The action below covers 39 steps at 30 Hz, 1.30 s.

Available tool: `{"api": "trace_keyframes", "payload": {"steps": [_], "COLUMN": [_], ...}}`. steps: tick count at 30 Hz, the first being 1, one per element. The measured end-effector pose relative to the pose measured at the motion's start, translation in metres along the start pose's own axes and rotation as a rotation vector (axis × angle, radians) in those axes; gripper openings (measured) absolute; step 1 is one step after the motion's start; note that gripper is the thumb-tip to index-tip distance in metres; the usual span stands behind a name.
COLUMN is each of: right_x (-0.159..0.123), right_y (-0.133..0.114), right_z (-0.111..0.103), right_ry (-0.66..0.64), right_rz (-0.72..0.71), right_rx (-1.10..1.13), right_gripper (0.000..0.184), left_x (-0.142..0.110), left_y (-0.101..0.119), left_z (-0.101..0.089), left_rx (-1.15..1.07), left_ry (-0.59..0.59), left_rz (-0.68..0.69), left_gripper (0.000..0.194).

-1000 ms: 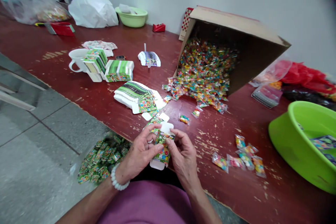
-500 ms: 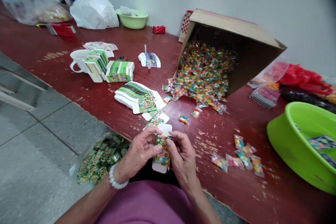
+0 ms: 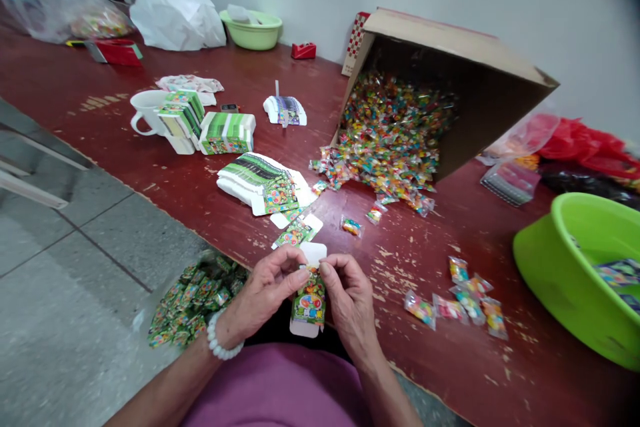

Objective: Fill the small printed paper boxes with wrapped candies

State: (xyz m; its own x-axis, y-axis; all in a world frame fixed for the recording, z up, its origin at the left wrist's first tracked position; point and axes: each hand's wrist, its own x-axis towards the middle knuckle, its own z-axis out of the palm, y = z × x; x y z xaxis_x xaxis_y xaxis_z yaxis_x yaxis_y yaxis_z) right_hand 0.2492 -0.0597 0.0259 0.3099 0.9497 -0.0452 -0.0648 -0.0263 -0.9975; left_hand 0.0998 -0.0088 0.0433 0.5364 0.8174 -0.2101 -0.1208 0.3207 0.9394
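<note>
Both hands hold a small green printed carton (image 3: pixel 309 303) upright just in front of my body, at the table's near edge. My left hand (image 3: pixel 263 297) pinches its upper left side, fingers curled, a white bead bracelet on the wrist. My right hand (image 3: pixel 347 300) pinches the upper right side by the white top flap. Several small candy packets (image 3: pixel 457 300) lie on the table to the right of my right hand. A stack of flat cartons (image 3: pixel 260 187) lies beyond my hands.
A tipped cardboard box (image 3: pixel 465 87) spills wrapped candies (image 3: pixel 385 140) across the red table (image 3: pixel 100 120). A green basin (image 3: pixel 580 267) stands at the right. A white cup (image 3: pixel 145 113), folded cartons (image 3: pixel 227 133) and bags lie at the left. Finished green boxes (image 3: pixel 193 297) pile below the table edge.
My fingers have drawn together over the carton's top, and the carton has turned more upright and narrower between my hands. The view shifted slightly.
</note>
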Motion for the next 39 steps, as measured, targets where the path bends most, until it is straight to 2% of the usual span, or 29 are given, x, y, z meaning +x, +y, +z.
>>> {"api": "trace_keyframes", "payload": {"steps": [4,8,12,16,22,28,35,39], "right_x": [0.000,0.001,0.001,0.000,-0.002,-0.004,-0.003,-0.003], "right_y": [0.003,0.008,0.012,0.015,0.020,0.021,0.018,0.019], "right_z": [-0.001,-0.001,0.002,0.002,-0.004,-0.004,-0.007,-0.007], "right_ry": [-0.022,-0.060,-0.013,-0.020,-0.128,-0.104,-0.175,-0.120], "right_rz": [0.059,0.086,0.093,0.112,0.123,0.143,0.145,0.171], "right_rx": [0.036,0.075,0.151,0.177,0.163,0.153,0.157,0.177], "right_gripper": [0.023,0.023,0.020,0.036,0.025,0.029,0.022,0.028], "left_x": [0.001,0.000,-0.001,-0.001,-0.002,-0.002,-0.001,0.002], "left_y": [-0.002,-0.005,-0.005,-0.005,-0.009,-0.008,-0.011,-0.012], "left_z": [-0.002,-0.005,-0.006,-0.008,-0.013,-0.015,-0.013,-0.013], "left_rx": [0.099,0.169,0.207,0.244,0.285,0.298,0.242,0.245], "left_ry": [0.088,0.113,0.092,0.066,0.032,0.017,-0.005,-0.005], "left_rz": [0.031,0.055,0.048,0.046,0.052,0.029,-0.009,0.002], "left_gripper": [0.016,0.014,0.014,0.016,0.017,0.018,0.018,0.018]}}
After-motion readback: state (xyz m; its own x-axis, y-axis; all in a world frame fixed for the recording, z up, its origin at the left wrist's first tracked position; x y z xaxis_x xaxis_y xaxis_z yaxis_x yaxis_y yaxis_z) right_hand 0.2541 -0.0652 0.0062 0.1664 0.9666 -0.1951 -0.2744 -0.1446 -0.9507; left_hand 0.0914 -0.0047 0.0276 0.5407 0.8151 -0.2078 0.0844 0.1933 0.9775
